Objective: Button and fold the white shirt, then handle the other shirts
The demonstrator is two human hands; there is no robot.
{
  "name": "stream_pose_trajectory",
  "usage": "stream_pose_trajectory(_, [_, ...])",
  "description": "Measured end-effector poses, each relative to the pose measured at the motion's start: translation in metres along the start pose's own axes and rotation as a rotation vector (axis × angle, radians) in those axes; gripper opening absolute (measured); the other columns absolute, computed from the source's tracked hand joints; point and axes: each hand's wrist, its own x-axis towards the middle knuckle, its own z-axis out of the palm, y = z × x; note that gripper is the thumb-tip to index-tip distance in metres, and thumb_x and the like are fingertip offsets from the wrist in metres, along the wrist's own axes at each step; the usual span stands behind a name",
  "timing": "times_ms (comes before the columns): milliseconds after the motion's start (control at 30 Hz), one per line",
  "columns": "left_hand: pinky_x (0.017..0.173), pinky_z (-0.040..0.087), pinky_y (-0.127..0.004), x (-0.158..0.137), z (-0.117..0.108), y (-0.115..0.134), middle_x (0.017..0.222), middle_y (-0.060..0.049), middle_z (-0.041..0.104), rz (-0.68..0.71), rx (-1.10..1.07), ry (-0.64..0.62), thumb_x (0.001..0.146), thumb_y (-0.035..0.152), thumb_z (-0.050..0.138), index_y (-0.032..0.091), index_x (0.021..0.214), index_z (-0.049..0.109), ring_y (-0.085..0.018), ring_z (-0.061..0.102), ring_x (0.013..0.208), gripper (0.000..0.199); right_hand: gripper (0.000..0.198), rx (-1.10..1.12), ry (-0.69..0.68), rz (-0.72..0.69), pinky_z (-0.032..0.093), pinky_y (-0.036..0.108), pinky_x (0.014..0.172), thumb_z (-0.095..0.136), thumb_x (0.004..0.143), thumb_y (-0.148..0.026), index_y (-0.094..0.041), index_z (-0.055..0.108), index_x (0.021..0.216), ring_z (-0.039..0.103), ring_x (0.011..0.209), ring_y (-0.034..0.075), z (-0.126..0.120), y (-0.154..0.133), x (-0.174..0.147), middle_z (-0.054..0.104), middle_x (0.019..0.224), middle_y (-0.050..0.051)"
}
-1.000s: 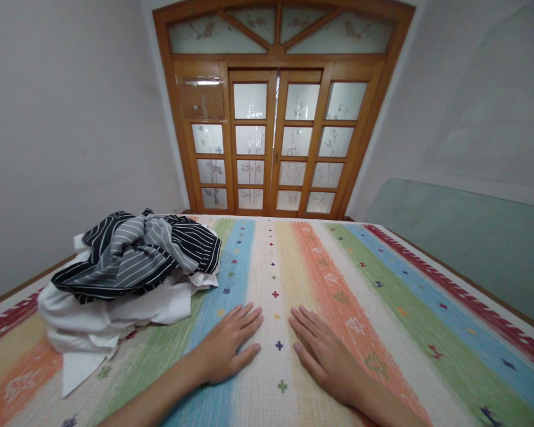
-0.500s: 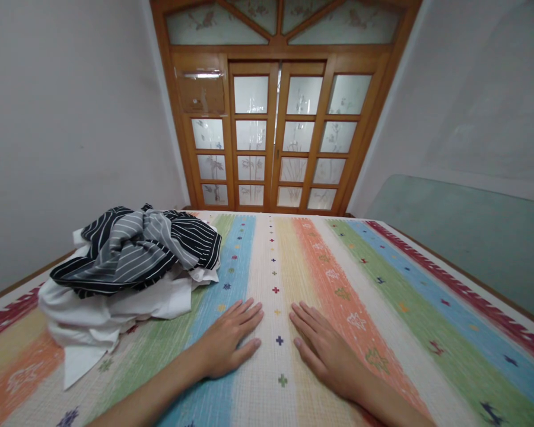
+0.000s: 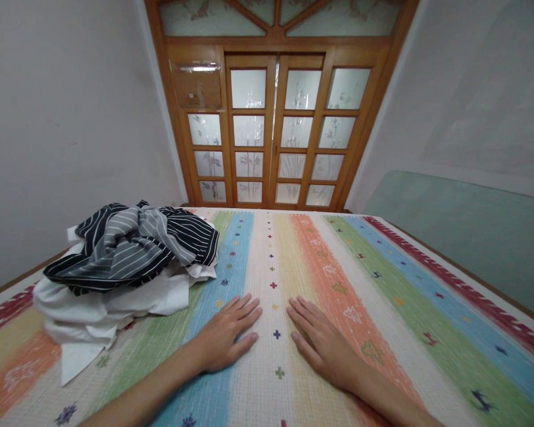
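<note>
My left hand [image 3: 226, 335] lies palm down on a striped, patterned cloth [image 3: 258, 261], fingers stretched out. Across a pale stripe from it, my right hand [image 3: 324, 344] rests flat on the same cloth, fingers extended. Neither hand holds anything. Beyond my left forearm sits a crumpled heap: a black and grey garment with white stripes [image 3: 133, 243] on top of a white garment [image 3: 160, 296]. The heap is apart from both hands, and how its pieces are folded underneath is hidden.
Wooden doors with frosted glass panes [image 3: 271, 130] stand beyond the far edge of the cloth. A pale green board [image 3: 463, 237] runs along the right side. Plain walls rise on the left [image 3: 71, 118] and right.
The view has shifted slightly, so the doors and heap appear a little higher and further left. Both hands stay flat in the same places on the cloth.
</note>
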Motion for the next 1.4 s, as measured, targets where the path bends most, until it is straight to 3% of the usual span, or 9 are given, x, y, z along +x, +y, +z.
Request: stream_pose_trajectory(1400, [0.115, 0.019, -0.049, 0.0001, 0.0, -0.0002, 0.152, -0.003, 0.027, 0.001, -0.01, -0.007, 0.096, 0.043, 0.035, 0.029, 0.146, 0.026, -0.024, 0.021, 0.141, 0.053, 0.049, 0.003, 0.012, -0.007, 0.03, 0.049, 0.111, 0.04, 0.097, -0.035, -0.022, 0.036, 0.144, 0.029, 0.136, 0.026, -0.0001, -0.0001, 0.0001, 0.035, 0.147, 0.007])
